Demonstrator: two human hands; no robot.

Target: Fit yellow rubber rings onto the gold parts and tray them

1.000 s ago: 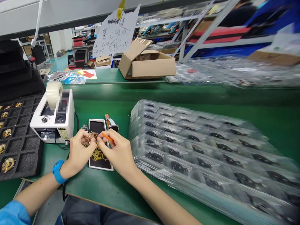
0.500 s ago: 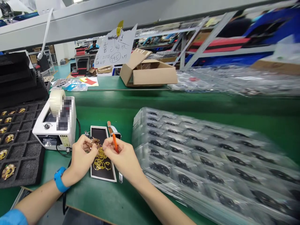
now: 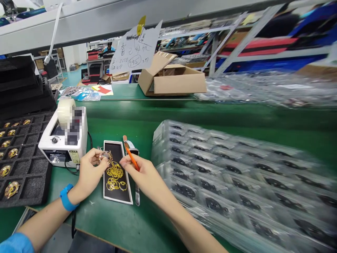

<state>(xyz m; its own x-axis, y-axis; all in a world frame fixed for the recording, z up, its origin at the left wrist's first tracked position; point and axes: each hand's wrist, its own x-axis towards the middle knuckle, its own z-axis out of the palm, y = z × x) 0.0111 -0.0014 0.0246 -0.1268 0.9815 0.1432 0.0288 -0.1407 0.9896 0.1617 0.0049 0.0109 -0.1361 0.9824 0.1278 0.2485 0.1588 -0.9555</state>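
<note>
My left hand (image 3: pixel 91 171) pinches a small round gold-and-brown badge (image 3: pixel 105 156) just above the left edge of a narrow black tray (image 3: pixel 114 151). Several thin gold pieces (image 3: pixel 115 176) lie in that tray. My right hand (image 3: pixel 143 174) grips a thin orange stick (image 3: pixel 131 157) between thumb and fingers, its tip pointing up and away from me. The two hands are a short gap apart over the tray. A knife-like tool (image 3: pixel 137 194) lies on the green table just right of the tray, partly under my right hand.
A white tape dispenser (image 3: pixel 64 137) stands left of the tray. A black foam tray (image 3: pixel 23 165) with gold badges is at far left. Stacked clear blister trays (image 3: pixel 237 175) fill the right side. An open cardboard box (image 3: pixel 172 79) and a hanging paper note (image 3: pixel 135 49) are behind.
My hands have drawn apart; the right hand pulled the orange stick away from the badge and turned it upright. The view shifted slightly, moving things right.
</note>
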